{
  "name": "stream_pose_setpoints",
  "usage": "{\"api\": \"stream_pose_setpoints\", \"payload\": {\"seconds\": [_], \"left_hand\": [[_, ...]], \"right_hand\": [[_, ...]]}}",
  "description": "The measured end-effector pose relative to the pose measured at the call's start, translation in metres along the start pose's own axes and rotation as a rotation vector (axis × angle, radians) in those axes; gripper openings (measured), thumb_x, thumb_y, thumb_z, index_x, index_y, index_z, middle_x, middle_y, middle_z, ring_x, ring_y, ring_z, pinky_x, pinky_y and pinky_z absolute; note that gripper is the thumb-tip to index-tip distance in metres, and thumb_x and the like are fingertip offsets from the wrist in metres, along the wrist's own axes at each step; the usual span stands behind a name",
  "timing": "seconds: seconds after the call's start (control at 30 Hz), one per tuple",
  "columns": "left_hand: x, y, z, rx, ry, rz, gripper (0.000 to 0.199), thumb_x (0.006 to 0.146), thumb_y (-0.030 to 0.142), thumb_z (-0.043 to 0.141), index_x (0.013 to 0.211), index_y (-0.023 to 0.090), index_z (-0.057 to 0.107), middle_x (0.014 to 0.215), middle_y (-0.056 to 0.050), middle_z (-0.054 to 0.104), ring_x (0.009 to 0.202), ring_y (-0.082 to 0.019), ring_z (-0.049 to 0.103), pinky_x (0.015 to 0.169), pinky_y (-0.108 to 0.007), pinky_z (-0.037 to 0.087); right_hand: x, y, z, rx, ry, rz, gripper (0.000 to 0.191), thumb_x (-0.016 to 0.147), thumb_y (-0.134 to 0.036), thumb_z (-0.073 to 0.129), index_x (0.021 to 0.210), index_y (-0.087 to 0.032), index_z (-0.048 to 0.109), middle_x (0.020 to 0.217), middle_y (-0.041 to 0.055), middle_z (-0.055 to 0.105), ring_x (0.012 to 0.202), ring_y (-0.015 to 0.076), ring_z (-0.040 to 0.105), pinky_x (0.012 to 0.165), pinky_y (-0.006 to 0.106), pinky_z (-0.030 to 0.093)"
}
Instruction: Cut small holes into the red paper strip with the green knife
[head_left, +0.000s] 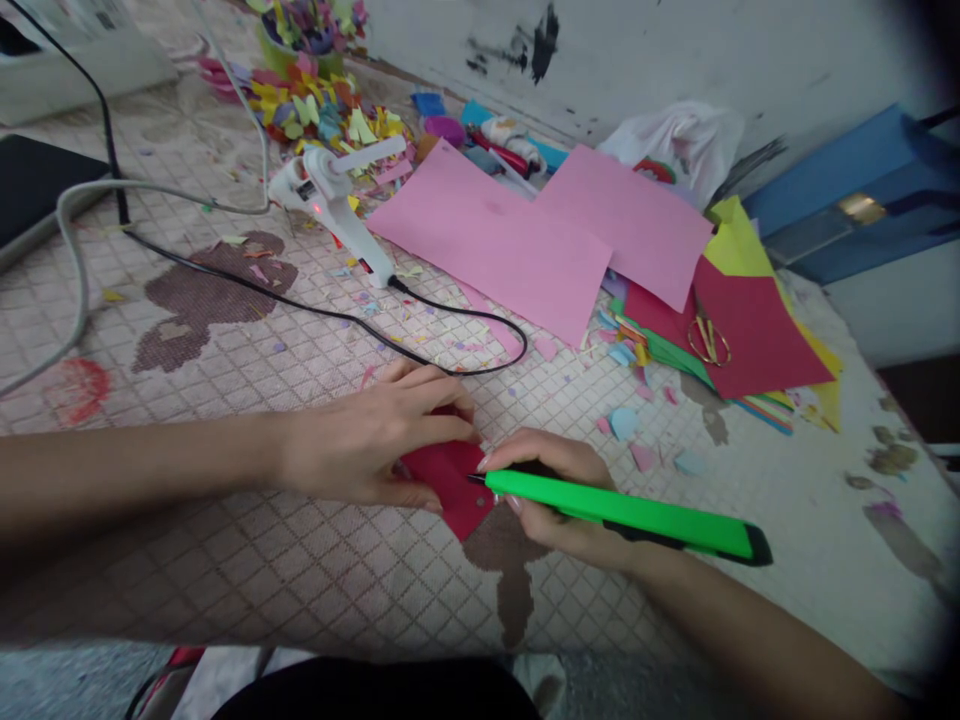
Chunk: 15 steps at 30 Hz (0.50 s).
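My left hand (382, 435) lies over a small piece of red paper (461, 515), its fingers apart and pressing the paper to the table. Part of the paper is hidden beneath that hand. A small grey spot shows near the paper's lower right edge. My right hand (562, 495) is closed around a bright green utility knife (630, 510) with a black end. The knife's thin dark tip points left and meets or hovers just over the red paper; I cannot tell which.
Behind my hands, a white glue gun (337, 215) trails a black cord (465, 370). Pink sheets (495, 235) lie beyond. Gold scissors (706, 338) rest on a red sheet (772, 340) at right. Paper scraps (337, 110) litter the patterned tablecloth (300, 570).
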<state>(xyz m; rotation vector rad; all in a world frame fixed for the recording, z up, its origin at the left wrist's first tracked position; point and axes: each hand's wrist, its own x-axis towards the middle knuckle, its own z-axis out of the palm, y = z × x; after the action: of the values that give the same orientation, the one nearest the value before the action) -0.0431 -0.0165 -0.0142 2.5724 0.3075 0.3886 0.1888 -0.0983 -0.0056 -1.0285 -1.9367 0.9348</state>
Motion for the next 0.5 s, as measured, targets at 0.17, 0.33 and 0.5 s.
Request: {"api": "stream_pose_setpoints", "payload": {"seconds": [0.17, 0.33, 0.5], "left_hand": [[0.0001, 0.0001, -0.0006, 0.001, -0.004, -0.008, 0.035, 0.087, 0.039, 0.069, 0.116, 0.022, 0.060, 0.119, -0.009, 0.057, 0.106, -0.027, 0.050, 0.090, -0.042, 0.034], [0.0009, -0.0004, 0.0002, 0.010, 0.004, -0.005, 0.035, 0.086, 0.040, 0.069, 0.116, 0.023, 0.060, 0.119, -0.009, 0.058, 0.106, -0.027, 0.051, 0.090, -0.042, 0.035], [0.0011, 0.0000, 0.0011, 0.002, 0.019, 0.000, 0.036, 0.086, 0.040, 0.069, 0.115, 0.023, 0.060, 0.117, -0.009, 0.058, 0.104, -0.026, 0.051, 0.090, -0.042, 0.035]], "right_hand": [[0.0005, -0.0007, -0.0001, 0.000, -0.018, 0.004, 0.030, 0.075, -0.004, 0.056, 0.097, -0.020, 0.069, 0.083, 0.0022, 0.072, 0.069, 0.0136, 0.067, 0.062, 0.025, 0.054], [-0.0010, 0.0021, -0.0007, -0.015, -0.053, 0.005, 0.030, 0.076, -0.005, 0.056, 0.098, -0.022, 0.068, 0.085, 0.0020, 0.072, 0.074, 0.0150, 0.068, 0.067, 0.027, 0.055], [-0.0029, 0.0059, -0.0001, -0.011, -0.068, -0.017, 0.029, 0.076, -0.007, 0.060, 0.100, -0.023, 0.067, 0.088, 0.0026, 0.073, 0.081, 0.0174, 0.069, 0.070, 0.030, 0.055]]}}
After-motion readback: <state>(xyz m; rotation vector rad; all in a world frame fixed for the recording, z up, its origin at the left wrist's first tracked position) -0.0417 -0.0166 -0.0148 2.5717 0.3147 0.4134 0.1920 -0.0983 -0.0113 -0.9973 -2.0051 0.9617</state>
